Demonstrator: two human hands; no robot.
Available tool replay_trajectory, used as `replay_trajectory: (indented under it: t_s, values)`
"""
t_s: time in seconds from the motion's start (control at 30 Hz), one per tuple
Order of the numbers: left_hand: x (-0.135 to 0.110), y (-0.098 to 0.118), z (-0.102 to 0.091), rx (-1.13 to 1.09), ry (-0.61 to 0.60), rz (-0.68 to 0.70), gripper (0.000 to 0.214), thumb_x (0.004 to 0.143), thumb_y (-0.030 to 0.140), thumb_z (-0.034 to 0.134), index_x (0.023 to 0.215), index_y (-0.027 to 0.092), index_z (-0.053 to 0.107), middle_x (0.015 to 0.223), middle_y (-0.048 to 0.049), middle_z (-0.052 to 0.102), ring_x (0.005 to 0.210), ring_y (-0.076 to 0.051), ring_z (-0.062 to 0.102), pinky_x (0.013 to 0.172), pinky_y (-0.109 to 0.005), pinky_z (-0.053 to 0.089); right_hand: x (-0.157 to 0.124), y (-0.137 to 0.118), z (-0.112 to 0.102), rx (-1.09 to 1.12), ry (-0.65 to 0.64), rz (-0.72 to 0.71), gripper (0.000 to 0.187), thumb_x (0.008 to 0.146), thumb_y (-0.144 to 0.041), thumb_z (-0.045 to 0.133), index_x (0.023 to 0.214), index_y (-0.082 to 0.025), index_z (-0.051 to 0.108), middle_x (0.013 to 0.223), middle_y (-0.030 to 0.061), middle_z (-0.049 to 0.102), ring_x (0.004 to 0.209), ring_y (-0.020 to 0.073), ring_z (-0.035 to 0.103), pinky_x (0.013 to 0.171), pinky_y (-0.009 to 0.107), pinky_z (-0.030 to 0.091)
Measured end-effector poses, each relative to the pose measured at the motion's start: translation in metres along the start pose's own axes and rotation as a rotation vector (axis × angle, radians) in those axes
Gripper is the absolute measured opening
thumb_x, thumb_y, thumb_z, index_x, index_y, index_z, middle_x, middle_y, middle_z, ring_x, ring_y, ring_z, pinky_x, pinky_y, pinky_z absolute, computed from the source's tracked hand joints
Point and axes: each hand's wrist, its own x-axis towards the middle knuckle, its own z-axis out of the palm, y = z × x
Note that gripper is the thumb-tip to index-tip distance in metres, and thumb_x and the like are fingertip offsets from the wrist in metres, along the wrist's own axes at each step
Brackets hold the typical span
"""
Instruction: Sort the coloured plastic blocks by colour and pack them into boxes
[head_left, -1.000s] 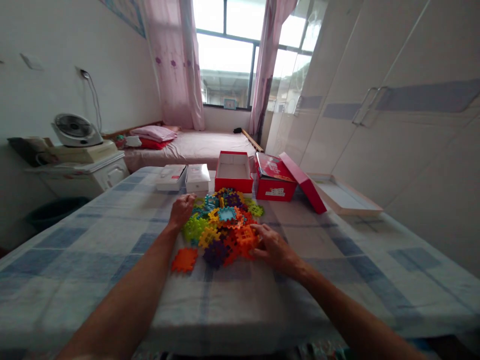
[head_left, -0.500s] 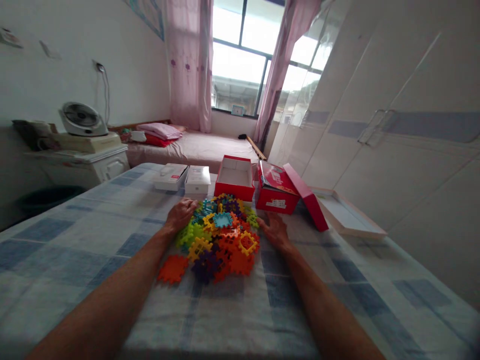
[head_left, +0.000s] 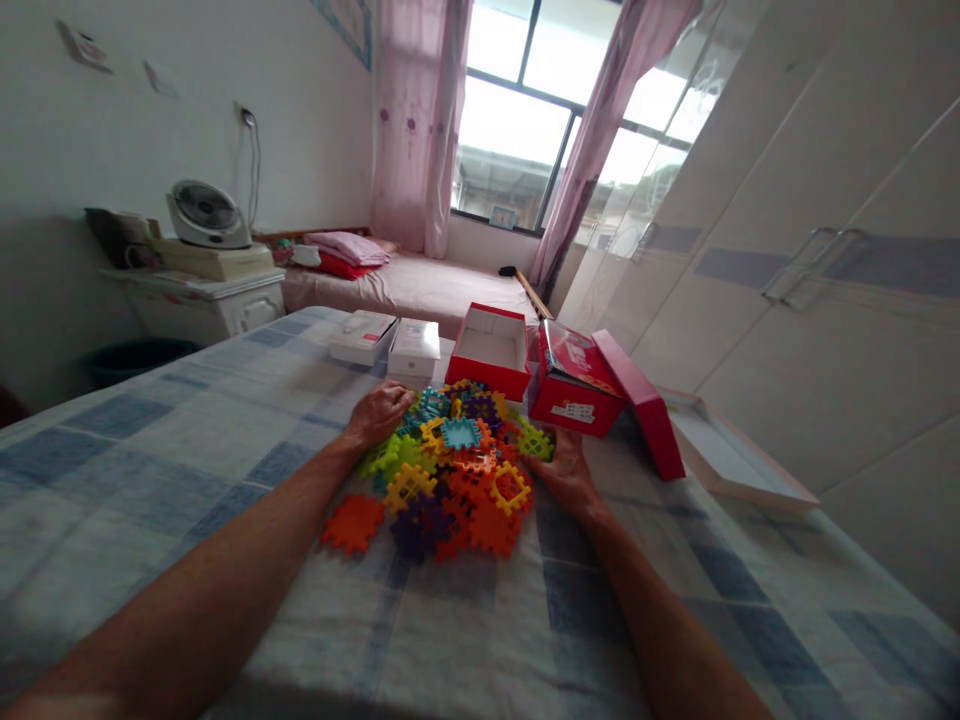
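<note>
A heap of interlocking plastic tiles (head_left: pixel 457 470) in orange, yellow, purple, green and blue lies on the checked cloth between my hands. At the heap's back left edge, my left hand (head_left: pixel 377 413) rests with its fingers curled close together beside blue tiles; whatever they grip is hidden. My right hand (head_left: pixel 568 475) is at the right edge, its thumb and fingers closed on a lime-green tile (head_left: pixel 535 440) with a lattice middle. A solid orange tile (head_left: pixel 354 524) lies at the front left of the heap.
Behind the heap stand two white boxes (head_left: pixel 414 350), an open red box (head_left: pixel 489 355) and a second red box (head_left: pixel 574 390). A red lid (head_left: pixel 641 405) leans on the latter. A shallow pale tray (head_left: pixel 739 460) lies at the right, near a wardrobe (head_left: pixel 810 200).
My right hand has closed on the lime-green tile and shifted it slightly right, away from the heap. My left hand stays at the heap's back left. The camera view has turned a little.
</note>
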Motion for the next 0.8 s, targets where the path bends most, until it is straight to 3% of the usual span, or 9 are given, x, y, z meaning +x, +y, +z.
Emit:
replay_trajectory:
  t_s: [0.13, 0.3, 0.5, 0.57, 0.73, 0.8]
  values:
    - [0.0, 0.001, 0.001, 0.026, 0.008, -0.008, 0.042, 0.087, 0.039, 0.032, 0.086, 0.019, 0.069, 0.103, -0.0069, 0.066, 0.101, -0.02, 0.059, 0.092, -0.026, 0.042, 0.002, 0.001, -0.002, 0.071, 0.016, -0.017, 0.049, 0.064, -0.037, 0.067, 0.106, -0.016, 0.055, 0.114, 0.0122, 0.05, 0.102, 0.0234, 0.053, 0.085, 0.033, 0.045]
    - [0.002, -0.002, 0.002, 0.031, 0.009, 0.007, 0.042, 0.086, 0.039, 0.033, 0.087, 0.019, 0.07, 0.103, -0.0069, 0.066, 0.101, -0.02, 0.059, 0.092, -0.025, 0.042, 0.005, 0.002, -0.013, 0.183, -0.018, 0.092, 0.044, 0.06, -0.035, 0.067, 0.097, -0.014, 0.054, 0.097, 0.0094, 0.057, 0.092, 0.023, 0.055, 0.082, 0.035, 0.045]
    - [0.003, -0.006, 0.005, 0.019, 0.001, 0.049, 0.042, 0.086, 0.039, 0.034, 0.087, 0.018, 0.07, 0.101, -0.0079, 0.066, 0.1, -0.02, 0.058, 0.091, -0.027, 0.043, -0.001, 0.004, -0.02, 0.853, -0.26, 0.11, 0.041, 0.071, -0.042, 0.062, 0.104, -0.018, 0.056, 0.093, 0.0043, 0.066, 0.08, 0.0174, 0.062, 0.073, 0.03, 0.049]
    - [0.004, -0.006, 0.005, 0.027, -0.001, 0.044, 0.042, 0.086, 0.039, 0.034, 0.088, 0.018, 0.07, 0.102, -0.0074, 0.066, 0.1, -0.02, 0.058, 0.092, -0.027, 0.043, -0.001, 0.007, -0.018, 0.885, -0.223, 0.136, 0.038, 0.07, -0.04, 0.064, 0.1, -0.018, 0.058, 0.092, 0.0041, 0.067, 0.078, 0.017, 0.063, 0.071, 0.028, 0.05]
    - [0.003, -0.004, 0.005, 0.036, 0.007, 0.032, 0.039, 0.086, 0.036, 0.035, 0.088, 0.019, 0.07, 0.103, -0.0067, 0.065, 0.102, -0.02, 0.058, 0.094, -0.027, 0.042, 0.011, 0.012, -0.015, 0.847, 0.022, 0.304, 0.037, 0.062, -0.04, 0.063, 0.092, -0.019, 0.057, 0.095, 0.0059, 0.067, 0.079, 0.0186, 0.064, 0.066, 0.03, 0.052]
    - [0.003, -0.003, 0.005, 0.036, 0.009, 0.039, 0.039, 0.085, 0.035, 0.036, 0.088, 0.019, 0.071, 0.102, -0.0071, 0.066, 0.102, -0.02, 0.058, 0.094, -0.028, 0.042, 0.022, 0.011, -0.015, 0.847, 0.045, 0.333, 0.038, 0.06, -0.04, 0.061, 0.092, -0.02, 0.056, 0.096, 0.0061, 0.066, 0.078, 0.0181, 0.064, 0.065, 0.03, 0.052]
